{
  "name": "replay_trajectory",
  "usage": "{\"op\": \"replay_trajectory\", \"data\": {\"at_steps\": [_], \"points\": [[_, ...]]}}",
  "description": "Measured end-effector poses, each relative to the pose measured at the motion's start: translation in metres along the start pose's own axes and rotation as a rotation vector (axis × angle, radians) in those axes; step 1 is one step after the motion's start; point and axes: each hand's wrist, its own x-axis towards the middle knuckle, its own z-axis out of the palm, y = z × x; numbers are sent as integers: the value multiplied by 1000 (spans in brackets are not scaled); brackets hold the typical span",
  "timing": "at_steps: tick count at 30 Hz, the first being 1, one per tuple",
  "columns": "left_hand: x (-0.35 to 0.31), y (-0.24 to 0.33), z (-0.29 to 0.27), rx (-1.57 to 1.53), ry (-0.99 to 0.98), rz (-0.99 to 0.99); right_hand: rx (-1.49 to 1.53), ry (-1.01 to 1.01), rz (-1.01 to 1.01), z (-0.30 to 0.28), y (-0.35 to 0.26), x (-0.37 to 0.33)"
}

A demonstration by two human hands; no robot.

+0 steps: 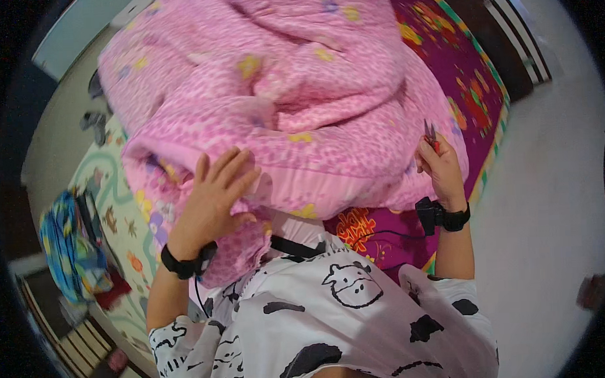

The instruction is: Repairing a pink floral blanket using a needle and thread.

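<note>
A thick pink blanket (335, 168) with a spotted pattern and small yellow and purple patches lies bunched up in front of me, over my lap. My left hand (213, 199) rests on or just above its near left part, palm down, fingers spread and nothing in them. At the blanket's right side, my right hand (443, 167) is closed around a small pair of red-handled scissors (432, 140). Their short metal blades point away from me and stand slightly apart. Most of the handles is hidden by my fingers.
Beneath the blanket is a purple floral sheet (476, 96) with a green and yellow border. A pale patterned mat (110, 216) carries a heap of blue clothes (68, 247) on the left. Dark striped furniture (510, 42) stands at the far right. A black cable (390, 232) runs from my right wrist.
</note>
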Motion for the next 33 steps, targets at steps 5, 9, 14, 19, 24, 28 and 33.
{"op": "replay_trajectory", "data": {"at_steps": [5, 9, 14, 19, 24, 28, 33], "points": [[21, 15, 53, 405, 32, 83, 51, 306, 145, -57, 105, -61], [24, -9, 59, 413, 140, 82, 271, 421, 217, -51, 164, -81], [6, -56, 8, 378, 395, -46, 173, 407, 179, -42, 181, -74], [-41, -154, -69, 273, 565, -223, -30, 385, 0, -27, 173, -64], [-141, -283, -112, 44, 711, -570, -52, 194, -95, 38, 143, -67], [-138, -274, -78, 262, 421, -837, 34, 46, -149, 73, 152, -55], [-125, -218, -46, 468, 229, -760, -420, -234, -558, 101, 155, -52]]}}
